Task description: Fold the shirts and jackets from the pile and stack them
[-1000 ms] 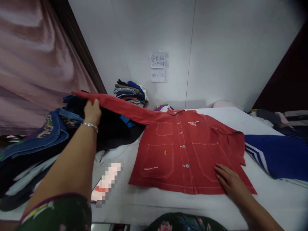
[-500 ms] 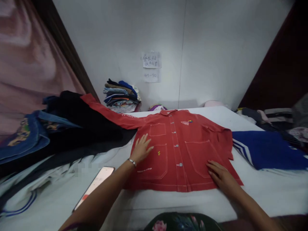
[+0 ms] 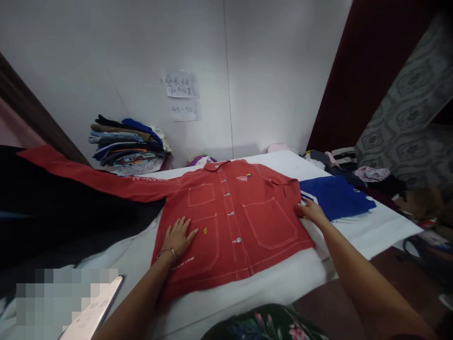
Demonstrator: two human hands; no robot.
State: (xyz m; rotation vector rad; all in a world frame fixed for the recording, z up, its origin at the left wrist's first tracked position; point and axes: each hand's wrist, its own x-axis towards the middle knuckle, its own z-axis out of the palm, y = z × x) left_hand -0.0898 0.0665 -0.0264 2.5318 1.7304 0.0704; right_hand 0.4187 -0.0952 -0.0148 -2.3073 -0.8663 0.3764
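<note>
A red button-front jacket [image 3: 231,203] with white stitching lies spread face up, its collar toward the wall. Its left-hand sleeve stretches out to the side over dark clothing; little of the other sleeve shows at the right edge. My left hand [image 3: 179,238] rests flat on the lower left pocket, fingers spread. At the jacket's right side, my right hand [image 3: 313,212] has its fingers closed on the red edge near the sleeve. A folded blue garment [image 3: 334,196] with white stripes lies just beyond that hand.
Black clothing [image 3: 71,212] is heaped on the left. A folded clothes stack [image 3: 129,146] stands against the wall below paper notes [image 3: 182,94]. A phone [image 3: 94,311] lies at the lower left. More clothes [image 3: 341,158] sit at the far right of the white table [image 3: 385,231].
The view has turned right. My right hand has left the lower right pocket area and moved up to the jacket's side edge, closing on it. My left hand stays flat on the jacket.
</note>
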